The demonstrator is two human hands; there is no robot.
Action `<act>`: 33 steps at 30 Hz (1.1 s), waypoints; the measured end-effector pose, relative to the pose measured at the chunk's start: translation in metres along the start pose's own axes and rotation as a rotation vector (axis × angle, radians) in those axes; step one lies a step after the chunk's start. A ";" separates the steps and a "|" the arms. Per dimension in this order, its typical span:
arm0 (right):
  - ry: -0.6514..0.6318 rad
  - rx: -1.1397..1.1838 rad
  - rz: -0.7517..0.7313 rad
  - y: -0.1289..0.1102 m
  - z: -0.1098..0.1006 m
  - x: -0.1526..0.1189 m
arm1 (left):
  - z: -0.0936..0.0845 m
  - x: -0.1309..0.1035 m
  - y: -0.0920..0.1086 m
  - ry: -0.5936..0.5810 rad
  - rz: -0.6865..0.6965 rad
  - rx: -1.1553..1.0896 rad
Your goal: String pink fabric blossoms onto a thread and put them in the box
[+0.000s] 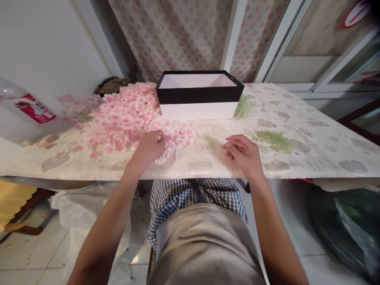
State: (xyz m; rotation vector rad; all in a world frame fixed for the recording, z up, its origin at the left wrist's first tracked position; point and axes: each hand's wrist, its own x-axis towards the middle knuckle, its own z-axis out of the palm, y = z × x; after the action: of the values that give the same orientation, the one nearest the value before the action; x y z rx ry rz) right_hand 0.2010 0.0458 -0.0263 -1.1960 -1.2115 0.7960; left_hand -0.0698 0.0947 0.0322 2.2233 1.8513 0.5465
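A large heap of pink artificial flower petals (118, 116) spreads over the left half of the table. My left hand (150, 145) rests at the heap's near right edge, its fingers curled; whatever they hold, if anything, is hidden. Loose pink petals (182, 134) lie just right of that hand. My right hand (242, 151) hovers near the table's front, thumb and fingers drawn together, with anything in them too small to make out. Faint thin green sprigs (209, 143) lie to its left. A pile of fine green stems (276, 141) lies to its right.
A white box with a black rim (198, 110) stands at the back middle. More green strands (245, 107) lie beside it. A bottle with a red label (34, 109) is at the far left. White plastic bags (89, 213) hang below the table's front edge (202, 177).
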 end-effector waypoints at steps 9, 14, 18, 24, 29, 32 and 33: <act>-0.032 -0.023 0.012 0.004 -0.001 0.000 | -0.018 -0.009 0.004 0.033 -0.042 -0.390; -0.019 -0.041 0.013 0.008 0.000 0.001 | -0.018 -0.014 0.011 0.056 -0.032 -0.498; -0.013 -0.050 0.005 0.007 0.000 0.001 | -0.011 -0.012 0.011 0.130 -0.019 -0.424; -0.012 -0.045 -0.003 0.007 -0.001 0.002 | -0.006 -0.009 0.007 0.131 0.055 -0.197; 0.021 -0.012 -0.034 0.003 0.000 0.001 | -0.009 -0.016 0.011 0.180 0.079 -0.279; -0.009 0.069 -0.108 -0.012 0.009 -0.010 | -0.011 -0.026 0.019 0.221 0.207 -0.323; -0.058 0.127 -0.142 -0.018 0.014 -0.014 | -0.012 -0.030 0.023 0.230 0.259 -0.323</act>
State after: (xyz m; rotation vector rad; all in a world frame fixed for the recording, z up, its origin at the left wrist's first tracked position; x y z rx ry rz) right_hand 0.1817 0.0316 -0.0137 -0.9787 -1.2597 0.7933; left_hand -0.0583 0.0603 0.0474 2.2604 1.4407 1.1036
